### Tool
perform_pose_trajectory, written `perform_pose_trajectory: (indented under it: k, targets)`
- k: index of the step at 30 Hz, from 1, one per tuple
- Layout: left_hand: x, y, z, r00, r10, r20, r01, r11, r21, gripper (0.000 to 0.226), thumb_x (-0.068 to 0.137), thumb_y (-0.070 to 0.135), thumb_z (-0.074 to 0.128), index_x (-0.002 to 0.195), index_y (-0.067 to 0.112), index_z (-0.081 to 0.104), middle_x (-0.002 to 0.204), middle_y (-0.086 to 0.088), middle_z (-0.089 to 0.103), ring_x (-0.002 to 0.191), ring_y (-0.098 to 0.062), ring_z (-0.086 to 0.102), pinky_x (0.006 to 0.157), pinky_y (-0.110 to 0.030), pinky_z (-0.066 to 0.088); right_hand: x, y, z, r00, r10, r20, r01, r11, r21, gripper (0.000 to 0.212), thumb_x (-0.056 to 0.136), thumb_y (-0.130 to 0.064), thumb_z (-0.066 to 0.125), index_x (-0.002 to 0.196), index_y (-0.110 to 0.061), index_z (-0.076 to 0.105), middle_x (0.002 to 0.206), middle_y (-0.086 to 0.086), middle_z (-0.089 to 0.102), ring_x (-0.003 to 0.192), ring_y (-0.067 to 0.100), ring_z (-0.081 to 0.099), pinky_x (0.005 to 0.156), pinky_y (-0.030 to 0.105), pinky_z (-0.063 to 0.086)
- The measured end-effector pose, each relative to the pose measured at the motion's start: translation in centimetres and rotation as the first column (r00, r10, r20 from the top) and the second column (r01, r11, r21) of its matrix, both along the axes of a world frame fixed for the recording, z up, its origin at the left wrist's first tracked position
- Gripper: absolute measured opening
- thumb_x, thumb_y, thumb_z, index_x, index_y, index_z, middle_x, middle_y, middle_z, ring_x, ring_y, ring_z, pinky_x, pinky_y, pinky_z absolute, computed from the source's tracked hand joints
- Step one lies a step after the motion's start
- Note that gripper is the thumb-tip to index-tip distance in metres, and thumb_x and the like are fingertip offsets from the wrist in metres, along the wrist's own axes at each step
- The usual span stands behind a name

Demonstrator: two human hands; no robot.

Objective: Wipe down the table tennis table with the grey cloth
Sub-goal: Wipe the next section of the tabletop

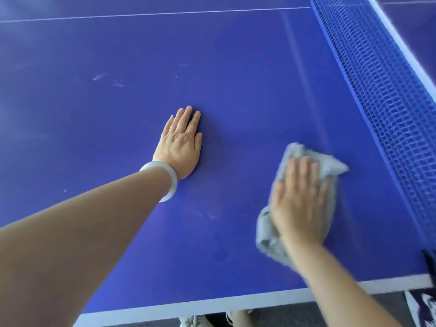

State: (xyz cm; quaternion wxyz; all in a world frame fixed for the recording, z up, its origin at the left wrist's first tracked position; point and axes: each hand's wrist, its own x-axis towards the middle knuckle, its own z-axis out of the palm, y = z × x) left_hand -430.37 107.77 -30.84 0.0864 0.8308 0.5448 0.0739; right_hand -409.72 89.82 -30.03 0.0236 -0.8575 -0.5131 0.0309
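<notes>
The right hand [298, 204] presses the grey cloth [304, 161] flat-fingered near the net [389, 102], the left hand [180, 142] rests flat on the table [236, 67], whose far pale smudges [106, 80] likely remain unwiped.

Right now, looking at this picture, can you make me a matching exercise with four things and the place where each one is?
Things:
1. left hand
2. grey cloth
3. net
4. bracelet

Places:
A. around the left wrist
B. flat on the bare table
C. under the right hand
D. along the right side of the view

Pairs: 1-B, 2-C, 3-D, 4-A
</notes>
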Motion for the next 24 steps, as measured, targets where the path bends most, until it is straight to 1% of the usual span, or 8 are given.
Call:
perform_pose_trajectory:
  k: [4, 7, 10, 15, 18, 20, 21, 24]
  targets:
    - [0.1, -0.6, 0.9, 1.000, 0.002, 0.005, -0.002, 0.998, -0.069, 0.052, 0.108, 0.025, 0.026, 0.157, 0.010, 0.017, 0.166, -0.008, 0.008, 0.153, -0.024, 0.001, 0.124, -0.032, -0.003, -6.8, -1.7, -0.7, 0.948, 0.315, -0.033, -0.314, 0.949, 0.029, 0.061, 0.102, -0.037, 0.021, 0.157, -0.012, 0.023, 0.164, 0.011, 0.019, 0.152, 0.028, 0.015, 0.121, 0.054, 0.019]
    - [-1.0, -3.0, 2.1, 0.998, -0.001, 0.067, 0.011, 0.988, -0.153, 0.049, 0.107, 0.022, 0.030, 0.155, 0.007, 0.026, 0.164, -0.009, 0.015, 0.153, -0.024, 0.007, 0.124, -0.033, 0.004, -6.3, -1.7, -0.6, 0.948, 0.315, -0.034, -0.314, 0.949, 0.029, 0.061, 0.102, -0.039, 0.023, 0.157, -0.015, 0.023, 0.164, 0.008, 0.019, 0.153, 0.026, 0.013, 0.122, 0.053, 0.018]
    - [-4.4, -8.0, 2.8, 0.998, -0.024, 0.063, 0.030, 0.996, -0.090, 0.046, 0.106, 0.020, 0.034, 0.150, 0.005, 0.037, 0.161, -0.011, 0.026, 0.151, -0.027, 0.019, 0.124, -0.034, 0.008, -6.4, -1.7, -0.2, 0.944, 0.323, -0.064, -0.323, 0.946, 0.017, 0.060, 0.102, -0.037, 0.020, 0.158, -0.016, 0.022, 0.165, 0.005, 0.016, 0.154, 0.023, 0.009, 0.123, 0.051, 0.014]
    - [-8.1, -12.7, 1.9, 0.995, -0.087, 0.042, 0.090, 0.993, -0.074, 0.051, 0.108, 0.023, 0.026, 0.156, 0.010, 0.019, 0.165, -0.004, 0.010, 0.153, -0.019, 0.005, 0.123, -0.029, -0.005, -8.7, -1.9, 0.1, 0.942, 0.321, -0.099, -0.319, 0.947, 0.043, 0.060, 0.101, -0.035, 0.009, 0.159, -0.022, 0.014, 0.167, -0.001, 0.007, 0.154, 0.018, -0.002, 0.124, 0.048, 0.005]
    - [-8.0, -12.6, 1.4, 0.994, -0.094, 0.047, 0.096, 0.994, -0.051, 0.054, 0.105, 0.026, 0.017, 0.156, 0.009, 0.018, 0.164, -0.004, 0.009, 0.152, -0.017, 0.002, 0.124, -0.031, -0.002, -12.8, -4.2, -0.3, 0.784, 0.613, -0.097, -0.607, 0.790, 0.086, 0.056, 0.103, -0.033, 0.024, 0.157, -0.019, 0.026, 0.165, 0.000, 0.018, 0.154, 0.019, 0.008, 0.123, 0.050, 0.013]
    - [-8.2, -12.7, 1.2, 0.994, -0.091, 0.060, 0.095, 0.993, -0.072, 0.051, 0.107, 0.020, 0.024, 0.157, 0.010, 0.016, 0.165, -0.004, 0.007, 0.153, -0.017, 0.000, 0.124, -0.031, -0.003, -10.4, -4.3, -0.3, 0.627, 0.776, -0.073, -0.772, 0.631, 0.072, 0.054, 0.104, -0.031, 0.027, 0.157, -0.019, 0.028, 0.164, 0.000, 0.021, 0.153, 0.019, 0.012, 0.123, 0.047, 0.015]
    - [-8.3, -12.7, 1.1, 0.993, -0.090, 0.069, 0.095, 0.993, -0.072, 0.052, 0.107, 0.018, 0.026, 0.157, 0.010, 0.015, 0.165, -0.003, 0.007, 0.153, -0.016, -0.001, 0.124, -0.030, -0.005, -7.9, -3.4, -0.1, 0.619, 0.784, -0.050, -0.782, 0.621, 0.061, 0.054, 0.104, -0.030, 0.026, 0.157, -0.020, 0.027, 0.164, 0.000, 0.023, 0.153, 0.018, 0.015, 0.123, 0.046, 0.016]
    - [-8.4, -12.6, 1.0, 0.992, -0.086, 0.094, 0.092, 0.994, -0.058, 0.053, 0.106, 0.018, 0.027, 0.157, 0.011, 0.014, 0.165, -0.002, 0.005, 0.153, -0.015, -0.001, 0.122, -0.027, -0.010, 0.9, 0.0, 0.0, 0.882, 0.470, 0.009, -0.470, 0.881, 0.046, 0.057, 0.100, -0.034, 0.018, 0.155, -0.019, 0.023, 0.161, 0.006, 0.031, 0.151, 0.022, 0.023, 0.123, 0.045, 0.017]
